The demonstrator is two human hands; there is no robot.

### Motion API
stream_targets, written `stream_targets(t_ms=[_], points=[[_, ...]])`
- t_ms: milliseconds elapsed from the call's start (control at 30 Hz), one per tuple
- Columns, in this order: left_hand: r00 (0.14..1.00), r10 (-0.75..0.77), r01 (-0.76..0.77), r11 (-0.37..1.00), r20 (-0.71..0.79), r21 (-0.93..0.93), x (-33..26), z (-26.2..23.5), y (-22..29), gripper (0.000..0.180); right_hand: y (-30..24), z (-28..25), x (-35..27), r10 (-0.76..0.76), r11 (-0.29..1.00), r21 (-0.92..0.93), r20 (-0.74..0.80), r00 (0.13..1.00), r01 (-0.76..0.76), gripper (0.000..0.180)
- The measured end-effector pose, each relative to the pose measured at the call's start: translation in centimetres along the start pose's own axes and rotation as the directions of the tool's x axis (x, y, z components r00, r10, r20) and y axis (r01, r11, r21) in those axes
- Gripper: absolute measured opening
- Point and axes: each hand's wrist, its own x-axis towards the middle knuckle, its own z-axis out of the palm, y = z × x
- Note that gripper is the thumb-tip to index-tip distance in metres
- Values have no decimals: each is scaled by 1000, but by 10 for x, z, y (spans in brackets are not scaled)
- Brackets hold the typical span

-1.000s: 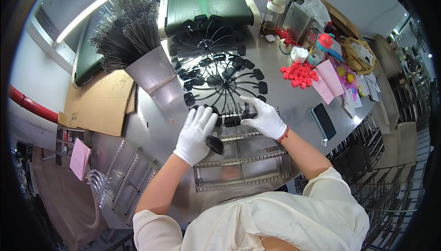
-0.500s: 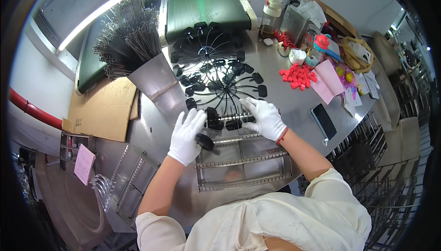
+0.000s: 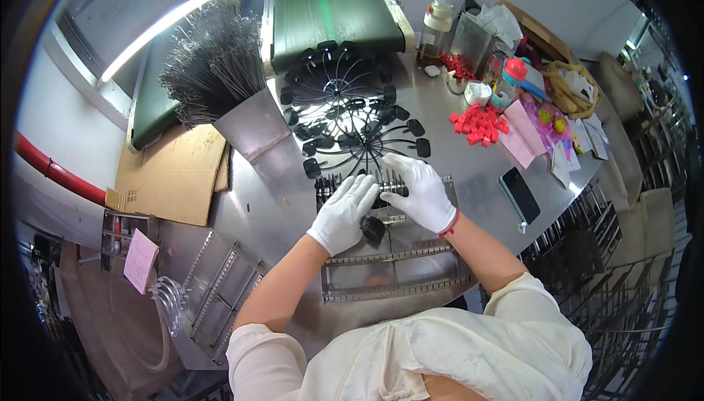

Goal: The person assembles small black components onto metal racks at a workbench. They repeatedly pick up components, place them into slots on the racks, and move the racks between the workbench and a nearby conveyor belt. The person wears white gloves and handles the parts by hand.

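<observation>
My left hand (image 3: 345, 214), in a white glove, reaches over the far bar of a metal slotted rack (image 3: 396, 256). A black paddle-shaped piece (image 3: 374, 229) hangs from its palm side, and its fingertips touch black parts on the bar. Opposite it, my white-gloved right hand (image 3: 422, 192) has thumb and forefinger apart around the thin stems of black parts (image 3: 396, 179) set along that bar. Just beyond lie black paddle-headed parts with thin curved stems, fanned out in two rings (image 3: 367, 141). The left fingers partly hide the bar.
A metal bin (image 3: 255, 126) of thin wire rods (image 3: 213, 64) stands far left beside cardboard (image 3: 169, 177). Behind the rings is a green conveyor belt (image 3: 334, 12). Red blocks (image 3: 480, 124), bottles (image 3: 435, 27), pink paper (image 3: 524, 133) and a phone (image 3: 518, 196) lie right. Another rack (image 3: 220, 291) is near left.
My left hand has moved right onto the far bar, and its spread fingers have come together. The black piece moved along with it. My right hand has barely shifted.
</observation>
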Motion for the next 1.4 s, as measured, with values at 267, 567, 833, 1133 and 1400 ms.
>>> stream_targets(t_ms=[267,567,833,1133,1400], points=[[941,-323,243,848,-96,-471,-43,-18,42,55,-52,-67,-19,249,722,503,450,858,-474,82],[577,-223,764,-193,786,-616,-36,3,97,20,-73,-33,-71,143,52,799,588,796,-599,62],[680,-415,665,2,605,-746,-36,19,81,29,20,-39,-30,276,43,952,280,920,-302,63],[698,-430,641,17,573,-767,-38,20,83,30,52,-12,-3,22,955,287,174,985,-72,40],[709,-481,595,16,516,-803,-43,23,88,30,69,-42,-15,90,949,264,294,951,-171,46]])
